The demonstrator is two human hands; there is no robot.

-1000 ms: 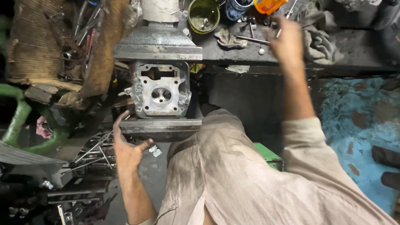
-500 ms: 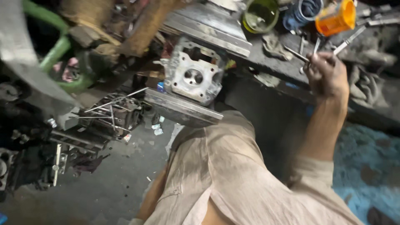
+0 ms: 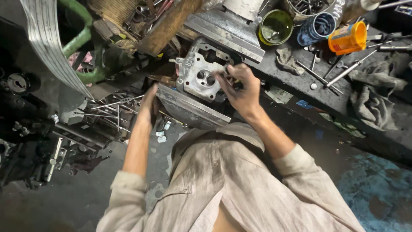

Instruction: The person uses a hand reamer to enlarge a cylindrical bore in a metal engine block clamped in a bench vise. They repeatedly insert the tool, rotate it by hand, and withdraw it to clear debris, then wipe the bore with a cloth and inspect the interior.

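A grey metal cylinder head [image 3: 198, 76] sits clamped between two steel plates of a press or vise at the bench edge. My right hand [image 3: 241, 88] is at the head's right side, its fingers pinched on a small metal part that I cannot make out clearly. My left hand [image 3: 149, 103] rests against the lower steel plate [image 3: 193, 111], left of the head, fingers partly hidden behind the plate's edge.
The dark bench [image 3: 309, 86] carries a green-rimmed tin [image 3: 275, 26], a blue can [image 3: 318, 27], an orange jar [image 3: 347, 38], loose rods [image 3: 345, 71] and a grey rag [image 3: 373, 99]. Green pipe [image 3: 83, 34] and engine parts [image 3: 64, 137] crowd the left floor.
My right hand came down from the tools on the bench to the cylinder head, now pinching a small part. My left hand is back on the lower plate. The view tilted.
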